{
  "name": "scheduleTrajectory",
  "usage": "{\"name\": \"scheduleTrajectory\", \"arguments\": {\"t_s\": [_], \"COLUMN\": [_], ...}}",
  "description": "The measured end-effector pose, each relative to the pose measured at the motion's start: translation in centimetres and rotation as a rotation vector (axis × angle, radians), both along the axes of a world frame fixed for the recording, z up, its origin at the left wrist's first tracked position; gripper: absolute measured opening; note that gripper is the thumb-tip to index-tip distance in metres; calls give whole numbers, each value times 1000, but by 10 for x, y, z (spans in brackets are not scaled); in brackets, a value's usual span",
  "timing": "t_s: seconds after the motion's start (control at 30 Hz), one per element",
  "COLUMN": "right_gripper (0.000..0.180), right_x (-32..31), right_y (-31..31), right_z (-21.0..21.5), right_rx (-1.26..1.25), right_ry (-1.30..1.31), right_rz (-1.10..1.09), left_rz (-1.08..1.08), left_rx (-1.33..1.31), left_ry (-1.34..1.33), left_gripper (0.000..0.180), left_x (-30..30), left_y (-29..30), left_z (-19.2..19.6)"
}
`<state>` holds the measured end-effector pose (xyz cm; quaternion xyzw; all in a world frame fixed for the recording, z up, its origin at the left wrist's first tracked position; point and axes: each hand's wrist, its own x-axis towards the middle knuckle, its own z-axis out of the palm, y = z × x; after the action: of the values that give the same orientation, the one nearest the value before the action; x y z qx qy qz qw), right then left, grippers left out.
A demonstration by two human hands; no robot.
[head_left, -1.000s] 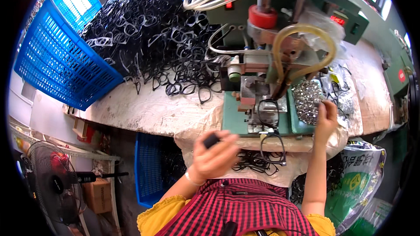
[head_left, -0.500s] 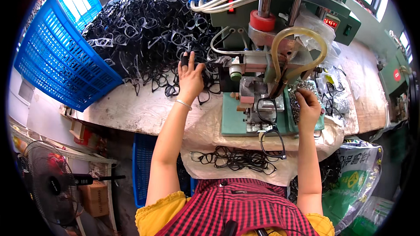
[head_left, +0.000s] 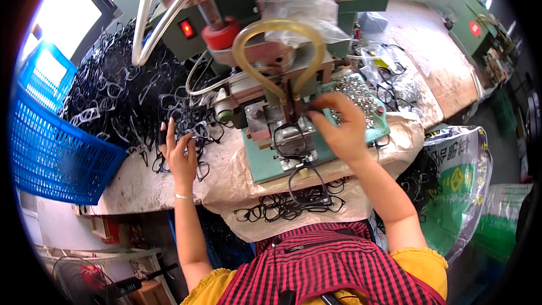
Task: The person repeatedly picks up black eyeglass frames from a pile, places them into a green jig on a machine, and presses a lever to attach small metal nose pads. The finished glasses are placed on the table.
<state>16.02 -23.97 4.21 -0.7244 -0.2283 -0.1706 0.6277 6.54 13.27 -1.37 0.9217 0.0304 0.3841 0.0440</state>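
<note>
- Left hand (head_left: 180, 155): fingers spread, empty, at the near edge of a black eyeglass-frame heap (head_left: 127, 82).
- Right hand (head_left: 341, 127): thumb and fingers curled close; cannot tell any hold.
- Left of it, one black, two-rimmed eyeglass frame (head_left: 306, 165) in the grey metal fixture (head_left: 291, 143).
- Right of the fixture, a shallow green tray (head_left: 380, 129).

Left hand (head_left: 180, 162) extended forward, loosely splayed; right hand (head_left: 343, 130) curled, angled inward.

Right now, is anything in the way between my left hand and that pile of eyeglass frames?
Nothing visible is. Your left hand is at the near edge of the pile of eyeglass frames, fingers spread. Whether they touch any frame, I can't tell from this view.
</note>
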Motion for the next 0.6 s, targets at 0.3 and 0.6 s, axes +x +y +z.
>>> {"name": "scheduleTrajectory", "arguments": {"t_s": [0.3,0.6], "right_gripper": [46,49], "right_x": [-10,-29], "right_y": [26,5], "right_z": [8,32], "right_rx": [375,91], "right_ry": [313,228], "right_rz": [200,226], "left_rz": [-698,-890], "left_rx": [-1054,-514], "left_ry": [-487,-249], "left_gripper": [17,17], "left_x": [-4,4], "left_y": [-117,-159], "left_z": [54,104]}}
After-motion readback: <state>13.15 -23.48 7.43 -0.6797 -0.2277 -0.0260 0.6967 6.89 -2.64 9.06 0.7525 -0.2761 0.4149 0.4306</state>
